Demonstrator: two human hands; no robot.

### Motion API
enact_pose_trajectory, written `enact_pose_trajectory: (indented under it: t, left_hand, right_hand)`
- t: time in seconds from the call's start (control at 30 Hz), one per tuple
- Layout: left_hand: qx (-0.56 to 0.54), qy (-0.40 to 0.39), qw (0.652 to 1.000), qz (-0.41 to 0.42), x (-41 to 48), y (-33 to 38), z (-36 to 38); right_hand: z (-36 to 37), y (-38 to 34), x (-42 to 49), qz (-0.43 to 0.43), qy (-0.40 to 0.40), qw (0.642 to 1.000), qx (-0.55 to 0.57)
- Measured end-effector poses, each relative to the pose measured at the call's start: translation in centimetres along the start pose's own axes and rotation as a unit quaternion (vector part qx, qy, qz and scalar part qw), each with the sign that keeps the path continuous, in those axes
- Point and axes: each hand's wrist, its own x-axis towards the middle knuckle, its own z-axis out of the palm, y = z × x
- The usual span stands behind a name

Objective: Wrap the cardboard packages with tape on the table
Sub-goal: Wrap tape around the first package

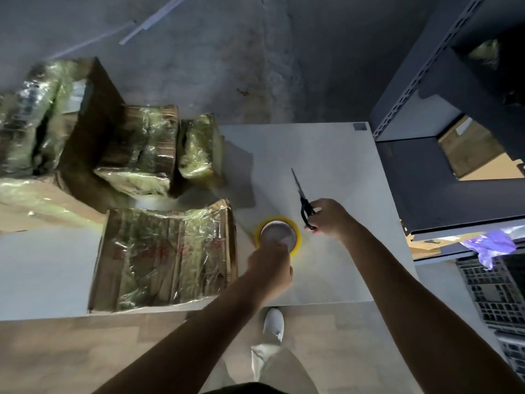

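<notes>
Looking down, I pick out a white shoe [274, 322] on the floor by the table's near edge. Just beyond it my left hand [270, 265] is curled over the near rim of the yellow tape roll [279, 233], gripping it low over the pale table [326, 143]; I cannot tell whether the roll rests on the surface. It sits just right of the nearest cardboard package [167, 257] (a flat one, already shiny with clear tape across its top). A little farther and to the right, my right hand [332, 220] has its fingers closed around the black handles of the scissors [304, 200], blades together and pointing away from me. Farther on, at the table's left, a medium wrapped package [142, 155] and a small wrapped package [200, 149] stand side by side. A large wrapped package [42, 123] lies at far left, blurred. A dark metal shelving rack [406, 89] stands right of the table.
</notes>
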Motion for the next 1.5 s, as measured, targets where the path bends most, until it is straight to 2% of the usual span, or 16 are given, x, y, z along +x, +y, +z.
enact_pose_trajectory:
  t: [0.1,0.23,0.4,0.6,0.73,0.9,1.07,1.27,1.33,1.4,1.5]
  left_hand:
    - [0.024,-0.024,0.999,0.010,-1.7,-0.3,1.9]
    - [-0.034,0.001,0.999,0.015,-2.5,-1.7,4.3]
    - [-0.094,0.051,0.991,0.076,-2.5,-2.9,5.6]
    - [-0.119,0.054,0.985,0.116,-2.3,-4.1,6.1]
    - [-0.100,0.071,0.986,0.112,-2.9,-4.1,6.1]
    - [-0.056,0.054,0.993,0.089,-2.1,-3.6,6.1]
    - [-0.010,0.051,0.992,0.114,-1.6,-3.7,5.7]
    - [0.051,0.041,0.991,0.118,-1.5,-3.3,4.6]
    - [0.086,0.086,0.985,0.125,-1.1,-3.1,4.9]
    - [0.098,0.082,0.990,0.063,-1.3,-2.8,3.7]
    - [0.107,0.055,0.990,0.079,-0.9,-3.1,4.5]
  right_hand:
    - [1.2,-1.0,-2.6,-0.006,-0.064,0.996,0.060]
    - [2.2,-0.6,-4.8,0.021,-0.146,0.987,0.063]
    - [2.8,-1.7,-7.4,-0.002,-0.166,0.981,0.097]
    - [2.2,-3.4,-8.4,-0.046,-0.106,0.990,-0.081]
    - [2.2,-3.7,-8.6,-0.078,-0.096,0.958,-0.259]
    - [2.1,-4.6,-8.2,-0.080,-0.091,0.919,-0.375]
    - [2.4,-7.4,-7.7,-0.075,-0.053,0.873,-0.479]
    - [3.5,-11.1,-6.0,-0.097,-0.058,0.811,-0.575]
    - [4.0,-11.8,-5.4,-0.098,-0.060,0.797,-0.593]
    - [4.3,-12.1,-4.9,-0.104,-0.056,0.787,-0.605]
    - [4.7,-12.2,-4.5,-0.107,-0.051,0.778,-0.618]
